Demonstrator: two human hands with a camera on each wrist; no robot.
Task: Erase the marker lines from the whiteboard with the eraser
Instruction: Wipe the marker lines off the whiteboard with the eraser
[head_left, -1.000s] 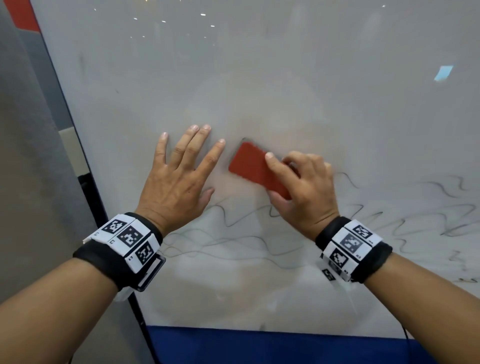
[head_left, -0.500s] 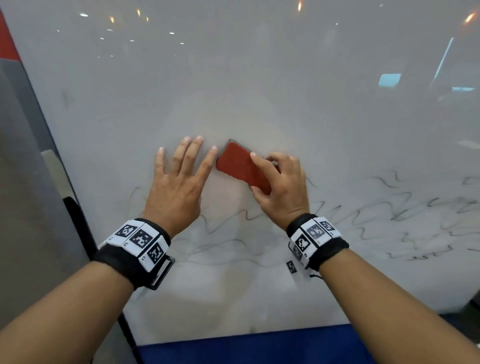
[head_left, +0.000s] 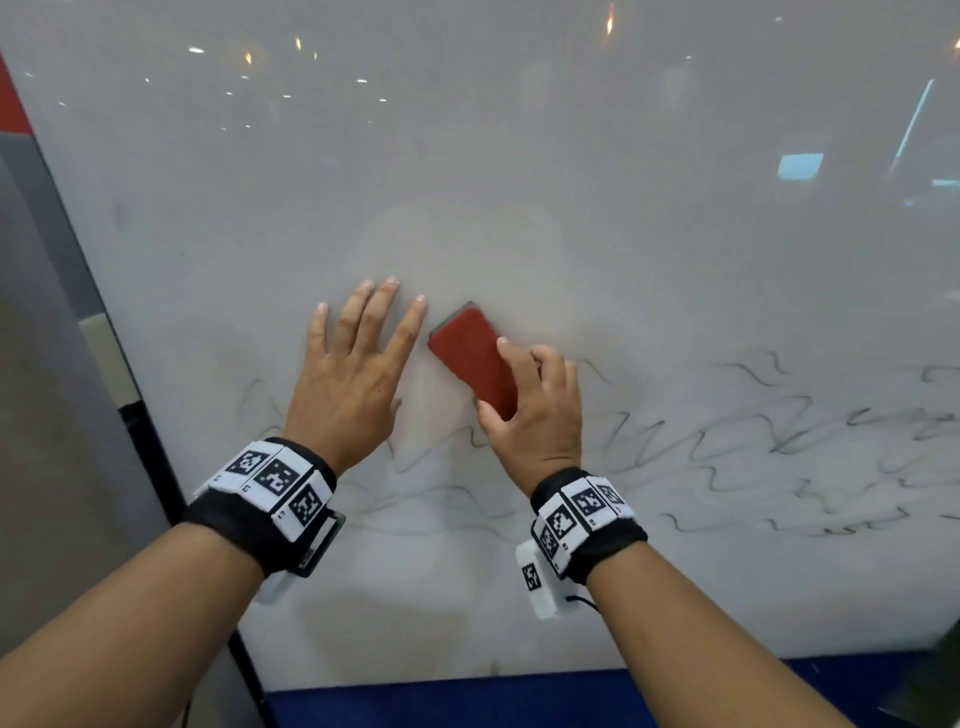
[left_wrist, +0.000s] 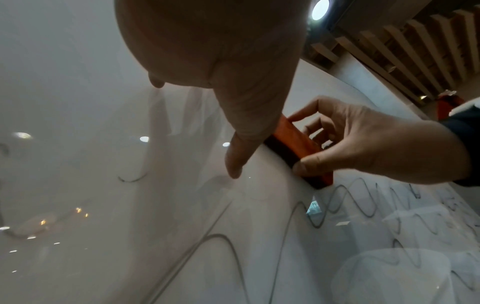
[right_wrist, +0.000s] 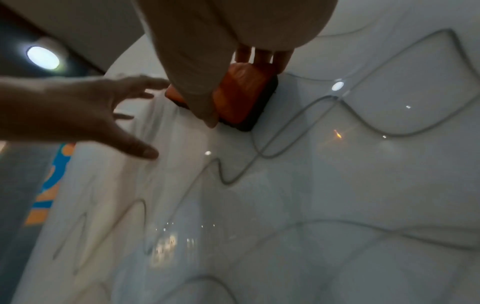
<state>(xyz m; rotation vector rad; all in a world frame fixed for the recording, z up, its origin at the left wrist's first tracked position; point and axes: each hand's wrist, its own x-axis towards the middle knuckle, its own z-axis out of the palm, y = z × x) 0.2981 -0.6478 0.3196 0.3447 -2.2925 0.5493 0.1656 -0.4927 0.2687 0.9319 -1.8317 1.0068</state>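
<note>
The red eraser (head_left: 475, 358), probably light and stiff-backed with a soft dark pad, lies flat on the slick whiteboard (head_left: 571, 208), the right hand (head_left: 535, 410) pinching its long edges at its 5 o'clock end while the left hand (head_left: 353, 374) rests flat, grip released, at 9 o'clock.

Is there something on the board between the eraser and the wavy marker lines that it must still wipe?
Nothing visible. The eraser, held in the right hand, lies flat on the whiteboard just above the marker lines; the left hand rests beside it, leftward.

Left hand (head_left: 353, 379) flat, right hand (head_left: 535, 415) gripping
</note>
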